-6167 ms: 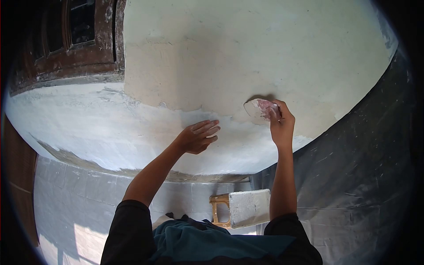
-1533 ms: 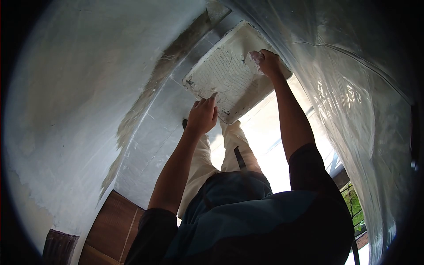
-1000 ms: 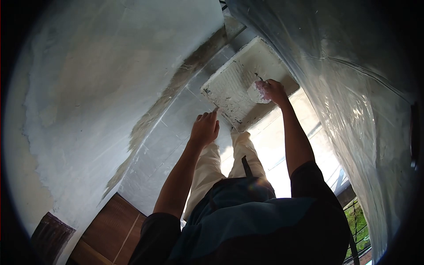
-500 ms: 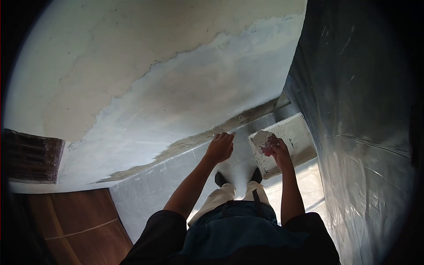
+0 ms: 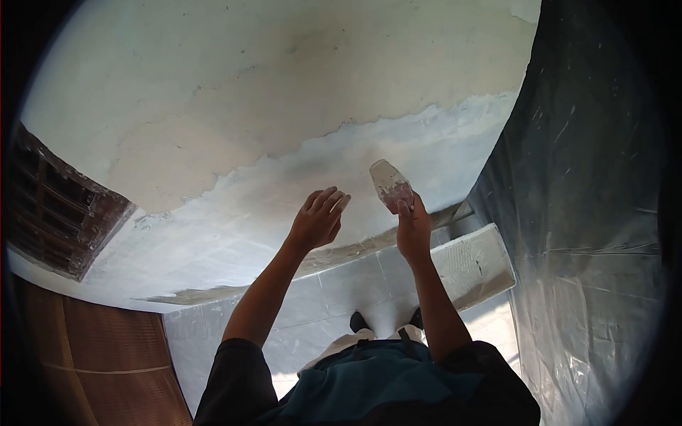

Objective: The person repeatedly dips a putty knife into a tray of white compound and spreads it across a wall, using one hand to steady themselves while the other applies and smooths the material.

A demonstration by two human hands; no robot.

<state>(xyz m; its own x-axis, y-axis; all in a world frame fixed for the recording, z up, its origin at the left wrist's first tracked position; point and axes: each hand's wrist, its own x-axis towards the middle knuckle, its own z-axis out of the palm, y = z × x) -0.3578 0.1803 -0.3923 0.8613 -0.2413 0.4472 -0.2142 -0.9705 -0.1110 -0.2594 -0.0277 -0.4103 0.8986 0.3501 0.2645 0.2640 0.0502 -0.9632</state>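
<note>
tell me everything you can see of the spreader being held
The spreader is a flat blade, perhaps plastic, gripped by its pinkish end in the right hand. Its outer part is coated whitish, patchily where it meets the pink. It tilts up and left in the picture, in front of the wall; whether they touch is unclear.

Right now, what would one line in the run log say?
right hand: grips smeared flat tool | left hand: open, nothing seen in it | tray: right of right forearm | wall: whiter lower down
</note>
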